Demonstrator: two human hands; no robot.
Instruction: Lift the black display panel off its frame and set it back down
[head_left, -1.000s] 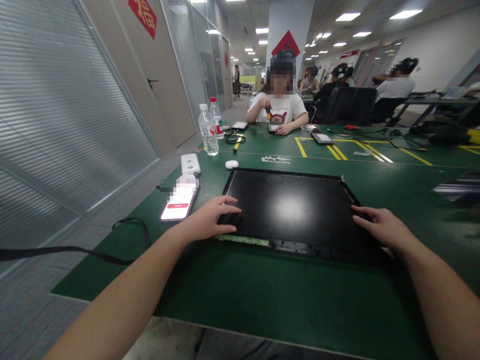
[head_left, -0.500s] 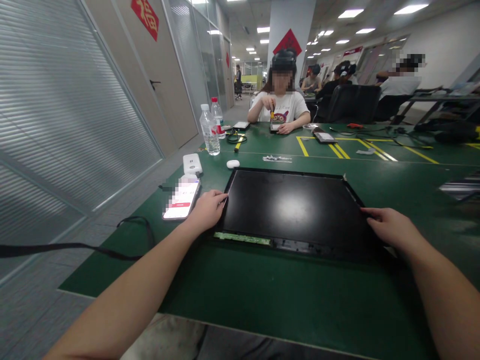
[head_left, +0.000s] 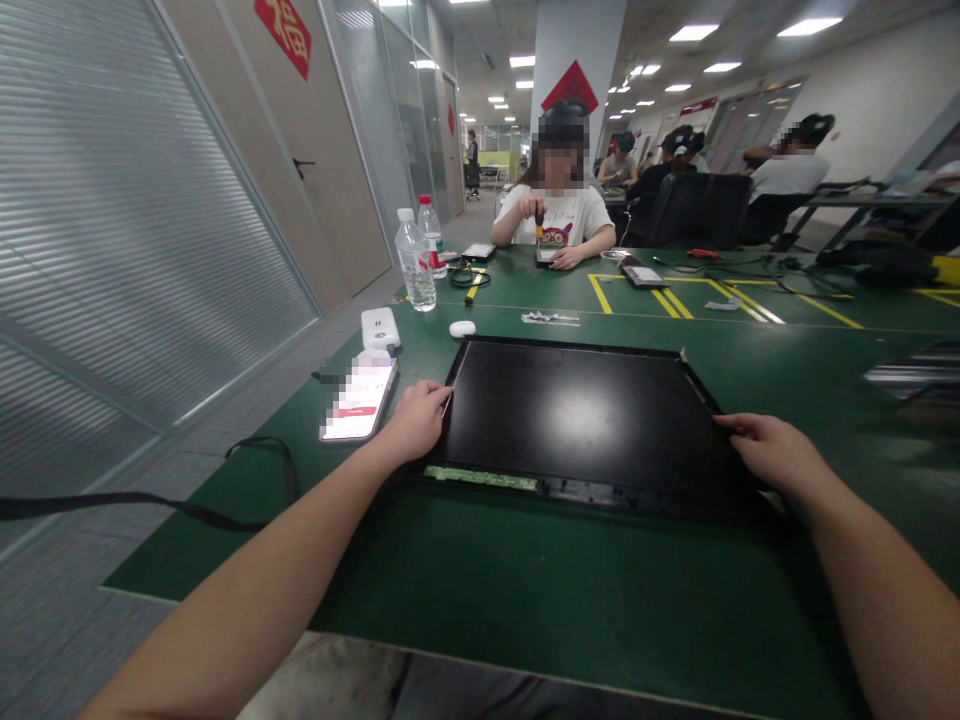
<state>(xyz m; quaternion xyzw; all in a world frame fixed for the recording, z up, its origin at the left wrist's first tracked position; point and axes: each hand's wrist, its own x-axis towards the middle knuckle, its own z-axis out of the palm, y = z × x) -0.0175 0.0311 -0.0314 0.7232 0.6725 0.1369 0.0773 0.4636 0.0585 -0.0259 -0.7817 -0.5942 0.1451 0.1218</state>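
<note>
A black display panel (head_left: pixel 570 410) in a dark frame lies face up on the green table in front of me. Along its near edge, on the left, runs a strip of green circuit board (head_left: pixel 480 480). My left hand (head_left: pixel 418 415) grips the panel's left edge, thumb and fingers closed on the frame. At the opposite side my right hand (head_left: pixel 769 450) pinches the right edge, its index finger stretched along the top of the frame. The undersides of both grips are hidden.
Left of the panel lie a lit phone (head_left: pixel 360 400), a white power bank (head_left: pixel 380 328) and a small white case (head_left: pixel 462 328). Two water bottles (head_left: pixel 415 260) stand behind them. Across the green table (head_left: pixel 525 590), a person (head_left: pixel 559 215) holds a screwdriver over a small device. Shiny strips (head_left: pixel 915 375) lie right.
The view has shifted very slightly, so everything sits a little further left. Both hands keep their hold on the panel's edges, and the panel stays in place on the table.
</note>
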